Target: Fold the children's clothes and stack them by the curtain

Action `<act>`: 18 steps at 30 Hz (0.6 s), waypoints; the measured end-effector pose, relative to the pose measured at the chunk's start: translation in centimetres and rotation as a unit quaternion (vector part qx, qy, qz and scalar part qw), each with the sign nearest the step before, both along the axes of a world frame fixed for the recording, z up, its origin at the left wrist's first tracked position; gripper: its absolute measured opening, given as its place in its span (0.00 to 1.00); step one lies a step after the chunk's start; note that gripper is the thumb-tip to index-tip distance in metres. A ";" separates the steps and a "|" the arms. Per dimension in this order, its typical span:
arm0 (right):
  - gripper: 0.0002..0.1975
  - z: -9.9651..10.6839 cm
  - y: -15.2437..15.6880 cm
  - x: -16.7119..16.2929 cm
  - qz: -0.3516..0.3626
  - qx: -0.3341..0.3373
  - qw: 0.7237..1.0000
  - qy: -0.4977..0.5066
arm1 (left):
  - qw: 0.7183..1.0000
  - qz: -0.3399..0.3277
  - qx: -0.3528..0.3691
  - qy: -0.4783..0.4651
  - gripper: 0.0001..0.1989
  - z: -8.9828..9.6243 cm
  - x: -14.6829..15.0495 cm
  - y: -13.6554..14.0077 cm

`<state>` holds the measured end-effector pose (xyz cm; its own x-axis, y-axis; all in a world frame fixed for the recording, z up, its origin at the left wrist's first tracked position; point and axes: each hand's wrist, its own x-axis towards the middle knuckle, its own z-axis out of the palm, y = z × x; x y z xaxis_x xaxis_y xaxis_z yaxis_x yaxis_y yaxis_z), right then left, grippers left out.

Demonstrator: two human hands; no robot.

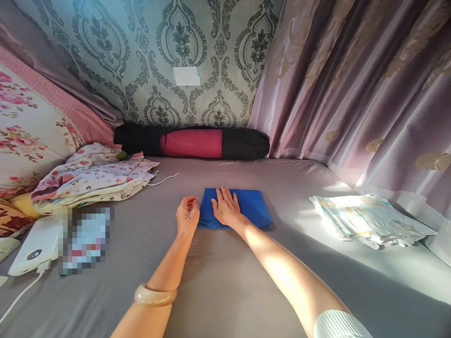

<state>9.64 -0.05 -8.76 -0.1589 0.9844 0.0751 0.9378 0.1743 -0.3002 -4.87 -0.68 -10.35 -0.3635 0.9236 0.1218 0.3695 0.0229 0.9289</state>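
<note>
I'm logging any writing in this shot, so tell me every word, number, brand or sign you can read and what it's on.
"10": faint grey digits, possibly with more after them, on the white power bank, near its top edge.
Round display on the power bank: too small to read.
Pixelated item beside the power bank: blurred, unreadable.
White wall plate: blank.
Blue folded cloth under the right hand, with the left hand at its edge: no writing.
</note>
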 end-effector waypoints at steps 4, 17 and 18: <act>0.29 -0.6 0.2 0.0 -0.002 -0.011 1.000 -0.019 | 1.000 0.009 0.000 0.001 0.14 0.1 -0.1 0.0; 0.29 -0.3 0.4 -1.1 -0.021 0.004 1.000 -0.017 | 0.999 0.038 -0.007 -0.003 0.14 -0.1 -0.5 0.3; 0.29 -0.2 0.5 -1.5 -0.016 0.011 1.000 -0.015 | 0.999 0.041 -0.006 -0.007 0.14 -0.1 -0.6 0.4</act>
<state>8.14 0.43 -8.92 -0.1291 0.9874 0.0917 0.9519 0.1493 -0.2677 -5.43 -0.28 -10.48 -0.4395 0.8920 0.1057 0.3535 0.0636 0.9333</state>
